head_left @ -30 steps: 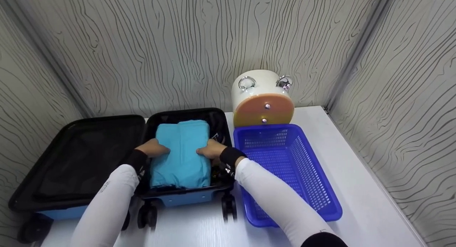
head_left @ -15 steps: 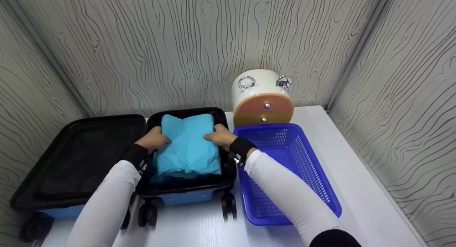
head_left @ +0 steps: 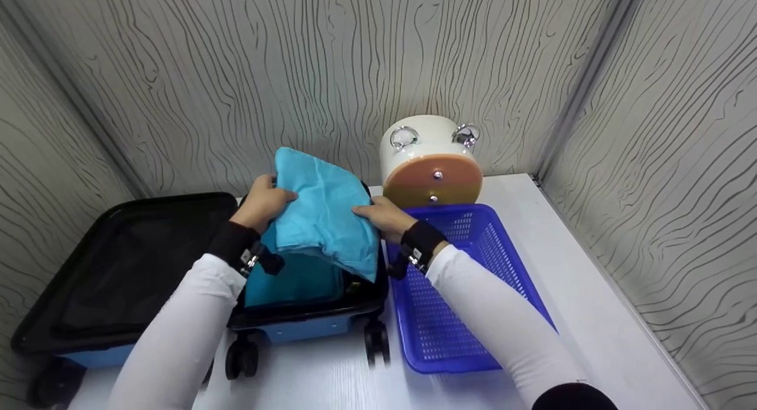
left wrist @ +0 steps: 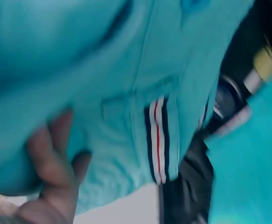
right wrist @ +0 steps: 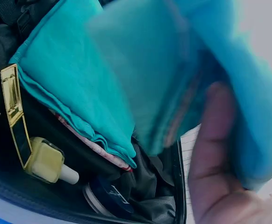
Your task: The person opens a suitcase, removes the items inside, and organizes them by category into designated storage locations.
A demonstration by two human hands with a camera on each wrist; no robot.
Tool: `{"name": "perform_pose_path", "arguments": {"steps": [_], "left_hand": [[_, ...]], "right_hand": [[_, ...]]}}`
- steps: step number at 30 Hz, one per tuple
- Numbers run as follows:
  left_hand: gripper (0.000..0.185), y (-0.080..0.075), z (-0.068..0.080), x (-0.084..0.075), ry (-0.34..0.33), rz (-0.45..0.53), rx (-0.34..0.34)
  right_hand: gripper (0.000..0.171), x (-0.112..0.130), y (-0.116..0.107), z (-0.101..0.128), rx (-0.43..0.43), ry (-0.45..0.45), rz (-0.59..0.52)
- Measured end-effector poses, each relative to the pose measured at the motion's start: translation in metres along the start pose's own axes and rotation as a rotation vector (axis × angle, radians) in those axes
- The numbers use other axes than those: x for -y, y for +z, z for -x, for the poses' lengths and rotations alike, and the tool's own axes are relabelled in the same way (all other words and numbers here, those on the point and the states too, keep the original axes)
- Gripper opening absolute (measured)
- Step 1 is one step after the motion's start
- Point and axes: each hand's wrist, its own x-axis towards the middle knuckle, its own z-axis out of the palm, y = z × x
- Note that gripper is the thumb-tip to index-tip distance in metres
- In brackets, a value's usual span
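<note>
A folded turquoise garment (head_left: pixel 322 212) is held up above the open black and blue suitcase (head_left: pixel 307 312). My left hand (head_left: pixel 263 200) grips its left edge and my right hand (head_left: pixel 381 216) grips its right edge. In the left wrist view the garment (left wrist: pixel 126 93) shows a sleeve cuff with dark and red stripes, with my left hand (left wrist: pixel 56 172) under the cloth. In the right wrist view my right hand (right wrist: pixel 220 163) holds the lifted garment (right wrist: pixel 173 70). Another turquoise garment (head_left: pixel 295 280) still lies in the case.
A blue plastic basket (head_left: pixel 455 315) stands right of the suitcase on the white table (head_left: pixel 597 315). Behind it sits a white drum-shaped object (head_left: pixel 432 161) with an orange face. The suitcase lid (head_left: pixel 118 262) lies flat to the left. A yellowish bottle (right wrist: pixel 47 161) is tucked in the case.
Both hands have lifted the top turquoise garment up and back out of the suitcase; one second ago it lay flat inside under both hands.
</note>
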Motion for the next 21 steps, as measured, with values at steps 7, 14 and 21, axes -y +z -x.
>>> {"name": "perform_pose_path", "arguments": {"steps": [7,14,21], "left_hand": [[0.069,0.013,0.014,-0.028,0.146,0.118,0.003],[0.065,0.026,0.021,-0.032,0.284,0.184,0.072],[0.082,0.023,0.025,-0.034,0.301,0.219,0.216]], "right_hand": [[0.057,-0.016,-0.006,0.010,0.190,-0.023,-0.123],[0.057,-0.026,-0.015,0.027,0.239,-0.155,-0.337],[0.061,-0.020,-0.027,0.055,0.105,-0.325,-0.321]]}}
